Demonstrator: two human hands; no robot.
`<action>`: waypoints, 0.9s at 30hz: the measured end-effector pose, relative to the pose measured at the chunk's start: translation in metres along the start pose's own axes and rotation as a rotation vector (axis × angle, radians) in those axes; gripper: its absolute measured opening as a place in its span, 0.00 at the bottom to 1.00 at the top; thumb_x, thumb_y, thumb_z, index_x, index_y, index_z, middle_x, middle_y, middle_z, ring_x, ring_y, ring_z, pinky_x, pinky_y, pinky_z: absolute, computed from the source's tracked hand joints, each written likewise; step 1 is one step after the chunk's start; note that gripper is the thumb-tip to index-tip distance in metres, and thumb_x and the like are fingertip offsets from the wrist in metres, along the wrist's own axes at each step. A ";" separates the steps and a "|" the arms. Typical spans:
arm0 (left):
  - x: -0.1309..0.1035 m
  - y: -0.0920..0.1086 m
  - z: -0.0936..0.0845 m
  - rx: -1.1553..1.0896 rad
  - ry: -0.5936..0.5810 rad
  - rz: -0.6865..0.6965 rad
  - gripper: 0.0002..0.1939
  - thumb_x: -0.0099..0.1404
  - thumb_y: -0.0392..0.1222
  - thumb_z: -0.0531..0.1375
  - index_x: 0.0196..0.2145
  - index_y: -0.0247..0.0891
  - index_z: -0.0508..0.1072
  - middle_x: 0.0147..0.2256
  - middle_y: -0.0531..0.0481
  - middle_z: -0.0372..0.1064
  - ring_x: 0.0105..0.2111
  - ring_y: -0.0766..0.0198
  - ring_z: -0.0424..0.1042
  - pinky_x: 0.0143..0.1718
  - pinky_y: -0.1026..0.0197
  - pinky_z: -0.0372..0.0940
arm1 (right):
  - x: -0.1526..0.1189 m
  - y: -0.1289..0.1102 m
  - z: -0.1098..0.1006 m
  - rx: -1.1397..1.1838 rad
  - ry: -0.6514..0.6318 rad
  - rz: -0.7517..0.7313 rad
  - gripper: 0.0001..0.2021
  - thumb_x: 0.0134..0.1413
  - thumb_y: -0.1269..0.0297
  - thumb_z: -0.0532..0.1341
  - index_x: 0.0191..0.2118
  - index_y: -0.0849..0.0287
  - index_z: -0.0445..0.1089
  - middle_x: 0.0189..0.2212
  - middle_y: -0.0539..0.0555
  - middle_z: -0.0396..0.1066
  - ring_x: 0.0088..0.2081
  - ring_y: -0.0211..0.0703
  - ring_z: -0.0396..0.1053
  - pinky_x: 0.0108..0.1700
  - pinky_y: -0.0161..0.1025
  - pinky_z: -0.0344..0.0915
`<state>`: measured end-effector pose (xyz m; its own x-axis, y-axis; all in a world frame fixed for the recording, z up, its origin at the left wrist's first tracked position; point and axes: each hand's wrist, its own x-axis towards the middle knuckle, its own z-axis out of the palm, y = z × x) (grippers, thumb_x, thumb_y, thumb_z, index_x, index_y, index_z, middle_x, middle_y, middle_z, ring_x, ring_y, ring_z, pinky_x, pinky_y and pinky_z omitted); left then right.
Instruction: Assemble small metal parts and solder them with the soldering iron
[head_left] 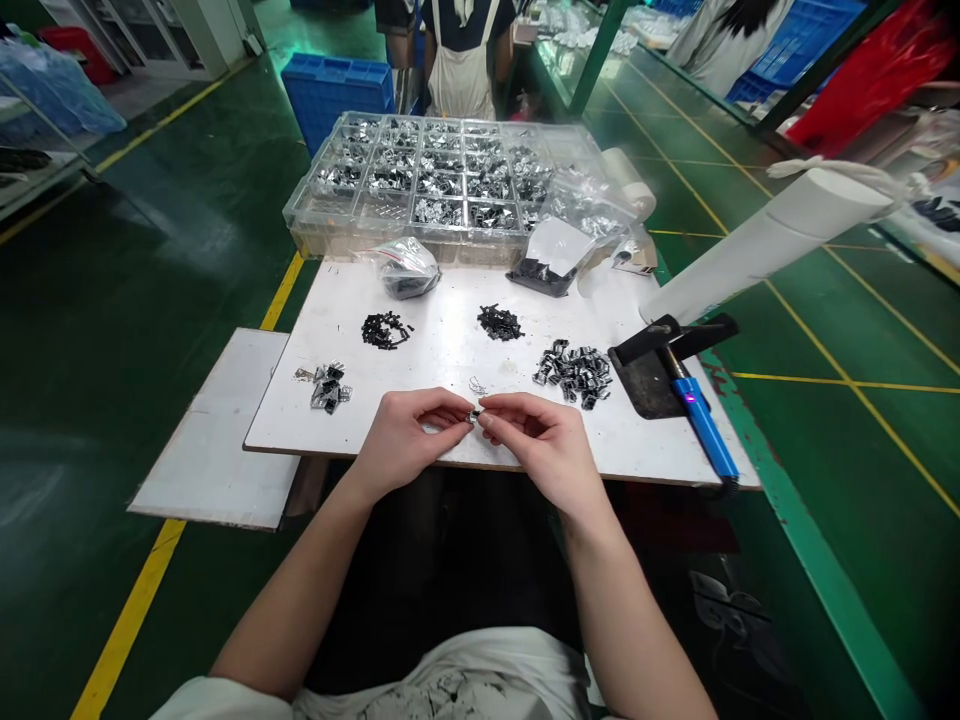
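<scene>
Near the front edge of the white board, my left hand (411, 432) and my right hand (538, 436) meet, fingertips pinched on a small shiny black-and-silver part (472, 416). Fingers cover most of that part. Just beyond them lies a thin bent wire piece (477, 386). To the right of my right hand is a pile of black-and-silver clips (576, 374). Left of my left hand sits a smaller heap of shiny pieces (328, 388). Farther back are two heaps, one of small black pieces (384, 330) and one of thin black pieces (500, 322).
A clear compartment box (352, 240) full of shiny parts spans the back. Before it lie two plastic bags of dark parts, one left (407, 268) and one right (546, 270). At right, a blue pen-like tool (705, 425) rests on a black stand beside a white tube (772, 240). A person (461, 60) stands beyond.
</scene>
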<state>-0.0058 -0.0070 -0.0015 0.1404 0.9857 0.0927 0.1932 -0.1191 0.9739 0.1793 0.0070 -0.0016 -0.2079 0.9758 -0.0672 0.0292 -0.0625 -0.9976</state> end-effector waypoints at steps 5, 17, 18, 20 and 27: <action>0.000 0.001 0.001 0.042 -0.002 0.032 0.06 0.61 0.32 0.66 0.37 0.35 0.82 0.35 0.47 0.82 0.35 0.59 0.80 0.39 0.61 0.76 | 0.006 -0.005 -0.008 -0.014 -0.055 0.040 0.14 0.42 0.57 0.76 0.34 0.59 0.81 0.24 0.52 0.77 0.27 0.40 0.74 0.33 0.38 0.74; -0.001 -0.004 0.001 0.146 -0.007 0.232 0.11 0.62 0.26 0.64 0.38 0.38 0.83 0.35 0.50 0.81 0.34 0.64 0.79 0.35 0.65 0.71 | 0.013 -0.005 -0.015 -0.003 -0.152 0.161 0.15 0.36 0.59 0.77 0.33 0.59 0.82 0.25 0.53 0.77 0.27 0.40 0.72 0.33 0.39 0.71; -0.001 -0.005 0.001 0.148 -0.006 0.247 0.11 0.62 0.26 0.64 0.38 0.38 0.83 0.35 0.50 0.81 0.34 0.63 0.79 0.34 0.65 0.70 | 0.013 -0.005 -0.015 -0.011 -0.168 0.162 0.15 0.37 0.59 0.77 0.34 0.59 0.82 0.25 0.53 0.77 0.27 0.40 0.72 0.33 0.39 0.71; -0.002 -0.006 0.001 0.149 -0.006 0.275 0.11 0.62 0.26 0.64 0.38 0.38 0.82 0.35 0.49 0.81 0.34 0.63 0.79 0.34 0.64 0.71 | 0.012 -0.005 -0.016 -0.027 -0.195 0.166 0.15 0.39 0.58 0.76 0.34 0.59 0.82 0.25 0.53 0.78 0.27 0.40 0.72 0.34 0.38 0.71; -0.003 -0.007 0.002 0.146 0.004 0.356 0.10 0.63 0.27 0.63 0.38 0.37 0.83 0.35 0.48 0.81 0.33 0.63 0.79 0.35 0.63 0.72 | 0.011 -0.005 -0.016 -0.006 -0.223 0.185 0.15 0.41 0.57 0.76 0.35 0.60 0.83 0.25 0.54 0.77 0.28 0.41 0.72 0.34 0.39 0.70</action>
<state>-0.0058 -0.0091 -0.0090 0.2201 0.8799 0.4211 0.2697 -0.4698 0.8406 0.1928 0.0215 0.0032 -0.4080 0.8779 -0.2507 0.0924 -0.2335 -0.9680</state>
